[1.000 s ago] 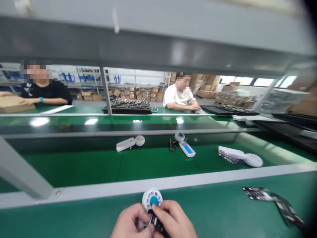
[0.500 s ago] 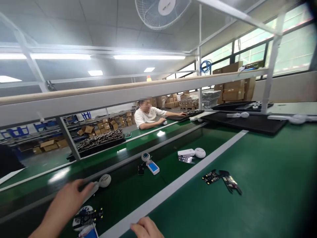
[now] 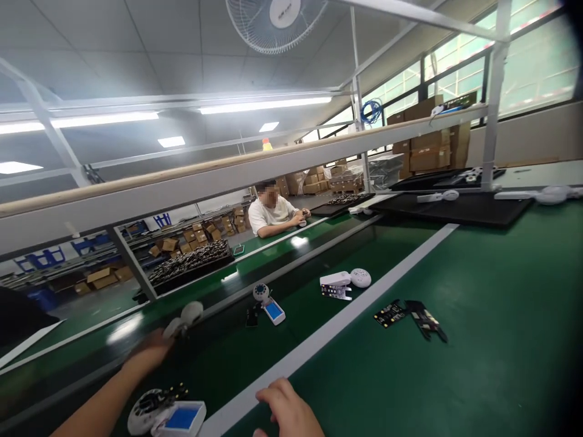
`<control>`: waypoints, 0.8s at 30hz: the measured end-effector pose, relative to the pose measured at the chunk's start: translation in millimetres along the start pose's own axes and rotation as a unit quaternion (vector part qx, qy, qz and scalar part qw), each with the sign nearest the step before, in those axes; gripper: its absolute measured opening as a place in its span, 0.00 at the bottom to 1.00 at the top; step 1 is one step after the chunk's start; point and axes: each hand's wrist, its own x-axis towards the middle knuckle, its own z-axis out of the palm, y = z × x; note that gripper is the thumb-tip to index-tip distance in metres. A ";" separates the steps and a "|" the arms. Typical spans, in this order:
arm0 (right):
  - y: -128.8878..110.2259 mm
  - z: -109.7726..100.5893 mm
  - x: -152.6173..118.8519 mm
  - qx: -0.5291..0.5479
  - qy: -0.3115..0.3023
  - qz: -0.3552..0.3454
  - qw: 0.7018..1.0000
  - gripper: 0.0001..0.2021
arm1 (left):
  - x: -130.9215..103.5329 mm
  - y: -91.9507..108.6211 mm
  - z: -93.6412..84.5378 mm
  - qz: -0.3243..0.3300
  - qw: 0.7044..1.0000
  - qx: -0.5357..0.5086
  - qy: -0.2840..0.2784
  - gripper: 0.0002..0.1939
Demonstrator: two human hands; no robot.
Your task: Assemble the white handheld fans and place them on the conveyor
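Note:
My left hand [image 3: 148, 352] is closed on a white round-headed handheld device [image 3: 191, 312], lifted over the dark green belt and smeared by motion. Just below that arm lies an opened white device [image 3: 184, 419] with a blue block inside, and a dark circuit board [image 3: 166, 394] rests against its round part. My right hand [image 3: 291, 409] hovers by the pale strip along the belt, fingers bent and apart, holding nothing. Farther along the belt are another opened device [image 3: 274, 311] with a blue block and a white device [image 3: 337, 279] beside a board.
Two dark circuit boards [image 3: 390, 313] lie on the green tabletop [image 3: 492, 291] to the right. A black mat [image 3: 455, 209] bears white devices at the back. Across the belt, a person [image 3: 273, 212] sits near a black tray [image 3: 191, 267] of small parts. A shelf rail [image 3: 228, 176] crosses overhead.
My left hand has lifted the white device off the belt and moved it slightly away. The opened device below has slid into fuller view. The co-worker's hands have come together.

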 end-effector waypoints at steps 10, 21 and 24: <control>-2.4 -7.1 1.0 0.264 -0.009 0.181 0.947 0.20 | -184.7 31.9 108.7 0.017 0.960 -0.231 -0.157 0.24; -16.7 -5.6 -11.6 0.153 0.008 0.159 0.975 0.14 | -211.6 19.7 100.2 0.122 0.981 -0.017 -0.153 0.16; -28.9 -3.7 -12.4 0.170 -0.005 0.085 0.982 0.19 | -208.8 9.9 80.4 0.125 0.986 0.014 -0.111 0.22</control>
